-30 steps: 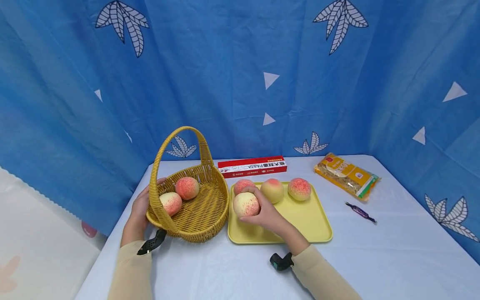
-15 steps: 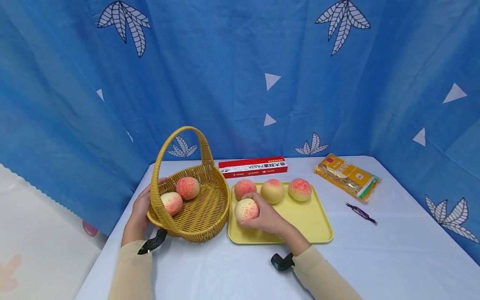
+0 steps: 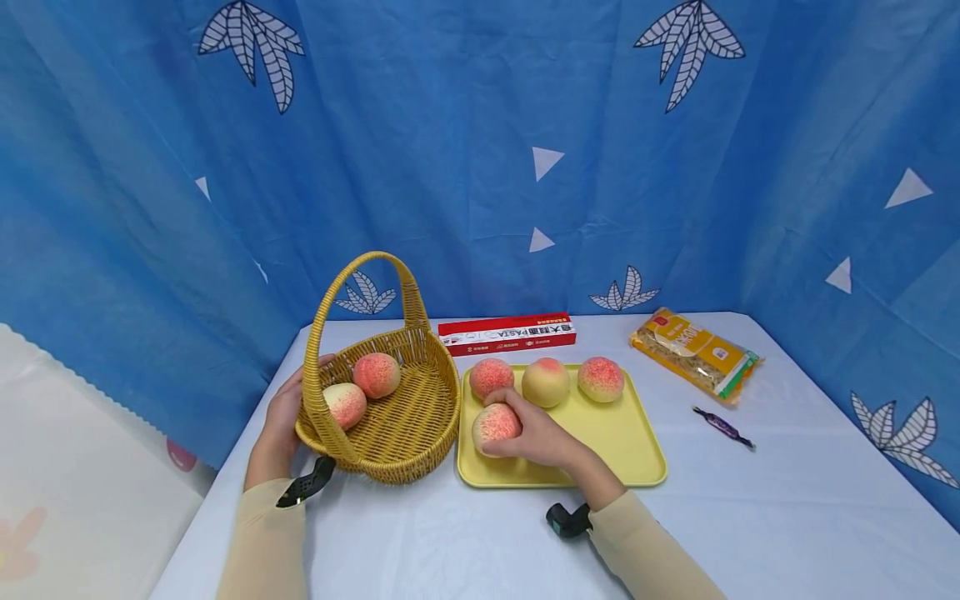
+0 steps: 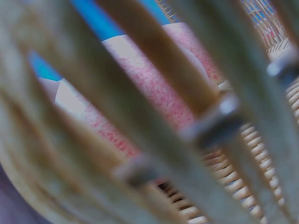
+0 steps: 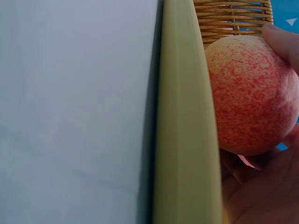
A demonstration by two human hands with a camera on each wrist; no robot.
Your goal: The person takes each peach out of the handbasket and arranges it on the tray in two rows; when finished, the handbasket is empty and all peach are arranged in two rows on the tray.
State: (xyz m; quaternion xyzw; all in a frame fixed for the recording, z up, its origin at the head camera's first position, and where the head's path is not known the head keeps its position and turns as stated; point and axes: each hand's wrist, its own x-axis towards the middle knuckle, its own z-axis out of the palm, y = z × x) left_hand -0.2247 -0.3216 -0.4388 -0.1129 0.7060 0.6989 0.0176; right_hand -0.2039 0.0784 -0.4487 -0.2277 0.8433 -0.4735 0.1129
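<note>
My right hand (image 3: 532,433) grips a pale peach with red speckles (image 3: 495,429) low over the left part of the yellow tray (image 3: 600,458). In the right wrist view, thumb and fingers lie around that peach (image 5: 252,93) just past the tray's edge (image 5: 187,116). My left hand (image 3: 281,412) holds the left side of the wicker basket (image 3: 416,417), fingertips at its rim. Two peaches (image 3: 377,375) lie inside the basket; in the left wrist view they show through blurred weave. Three more peaches (image 3: 546,382) stand in a row along the tray's far side.
Behind the tray lies a red pasta box (image 3: 506,333). Farther right are an orange bag of pasta (image 3: 693,354) and a purple wrapped candy (image 3: 723,427). The basket's tall handle (image 3: 318,333) arches above its left part. A blue curtain (image 3: 480,167) hangs behind the table.
The right hand has lowered slightly toward the tray with its peach, which has turned to show more red. The far-left peach on the tray is less covered. The left hand stays at the basket.
</note>
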